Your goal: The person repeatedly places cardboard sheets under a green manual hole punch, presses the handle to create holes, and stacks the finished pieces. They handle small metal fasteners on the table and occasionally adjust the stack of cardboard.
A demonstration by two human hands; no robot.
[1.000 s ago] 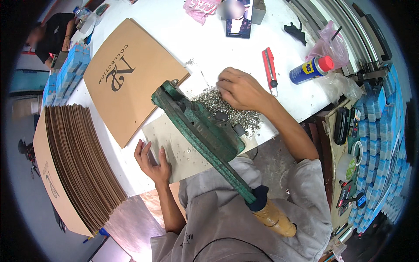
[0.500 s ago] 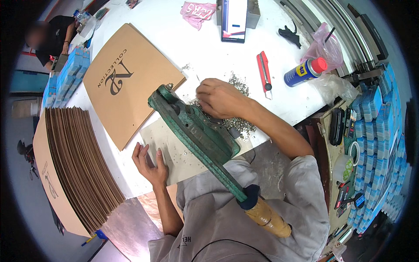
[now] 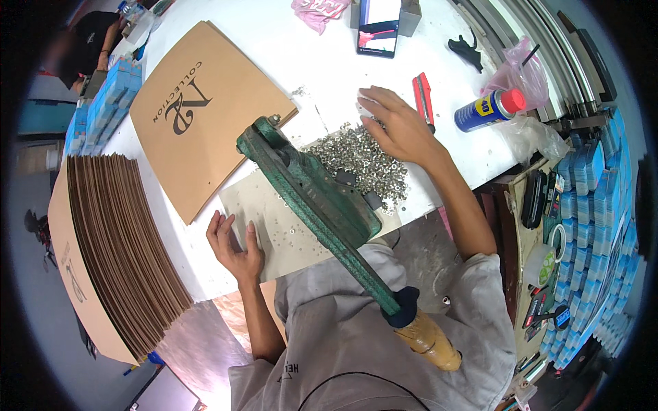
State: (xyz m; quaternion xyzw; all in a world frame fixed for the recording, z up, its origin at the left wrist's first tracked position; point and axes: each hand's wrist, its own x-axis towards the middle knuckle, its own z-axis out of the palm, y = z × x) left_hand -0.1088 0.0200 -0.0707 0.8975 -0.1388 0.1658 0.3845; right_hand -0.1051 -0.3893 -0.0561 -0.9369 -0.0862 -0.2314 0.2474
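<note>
A green cast-metal hand press [image 3: 319, 198] stands at the table's front edge, its long lever ending in a wooden handle [image 3: 432, 342] close to my body. Beyond its base lies a heap of small silver metal eyelets [image 3: 363, 161]. My right hand [image 3: 401, 130] is over the far right side of this heap, fingers stretched out and holding nothing visible. My left hand [image 3: 236, 250] rests with fingers spread by the left edge of a grey-beige sheet [image 3: 264, 219] under the press. A few loose eyelets dot that sheet. Brown printed cardboard sheets [image 3: 205, 116] lie beyond the left hand.
A tall stack of brown cardboard [image 3: 123, 240] stands at left. On the right are a red cutter knife [image 3: 423, 99], a blue spray can [image 3: 483, 111] and plastic bags [image 3: 524, 72]. A phone [image 3: 378, 27] leans at the back. Another person [image 3: 92, 41] is at far left.
My right hand has moved right and away from the press, its fingers straightening and uncovering the eyelet heap, which now looks wider. My left hand stays nearly in place. The whole view has shifted slightly.
</note>
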